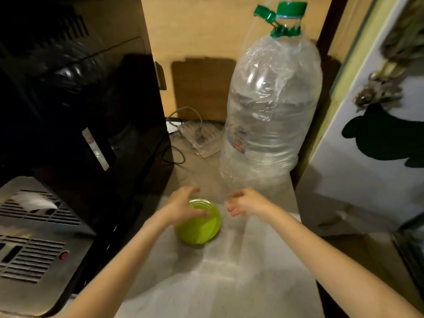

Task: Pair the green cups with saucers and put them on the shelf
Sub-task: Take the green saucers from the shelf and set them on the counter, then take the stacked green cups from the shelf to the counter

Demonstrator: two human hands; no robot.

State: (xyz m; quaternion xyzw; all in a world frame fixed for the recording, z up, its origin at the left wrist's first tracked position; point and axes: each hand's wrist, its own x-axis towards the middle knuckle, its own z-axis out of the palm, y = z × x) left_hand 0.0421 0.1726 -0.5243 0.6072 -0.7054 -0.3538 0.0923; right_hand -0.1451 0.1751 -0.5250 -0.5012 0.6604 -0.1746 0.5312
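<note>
A lime-green cup (202,226) sits on the pale shelf surface (229,271), seen from above. I cannot tell whether a saucer lies under it. My left hand (181,207) covers its upper left rim, with the thumb lying across the inside and the fingers curled over the far edge. My right hand (245,203) hovers just to the right of the cup, a little apart from it, with its fingers loosely spread and nothing in them.
A large clear plastic water bottle (270,115) with a green cap stands close behind my right hand. A black appliance (80,125) walls off the left side, with a grey vented device (34,237) in front of it. A power strip (199,136) and cables lie at the back.
</note>
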